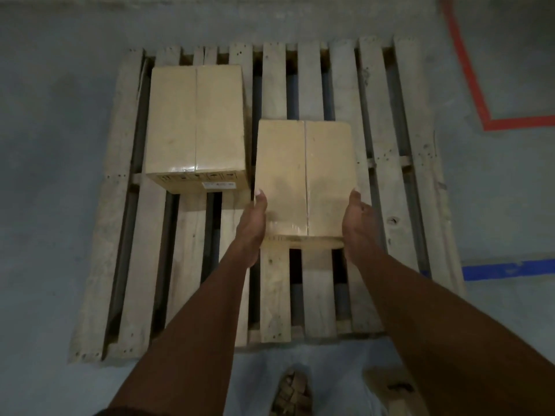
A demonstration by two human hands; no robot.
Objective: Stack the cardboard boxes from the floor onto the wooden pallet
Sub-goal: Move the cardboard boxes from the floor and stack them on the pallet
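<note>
On the slatted wooden pallet (378,145), a sealed tan cardboard box (196,118) sits near the far left corner. Just right of it, toward the pallet's middle, is a second taped tan cardboard box (304,175). The left hand (253,223) presses flat on its left side, the right hand (360,223) on its right side, fingers straight. Red floor tape (468,73) and blue floor tape (507,270) lie off the right edge.
</note>
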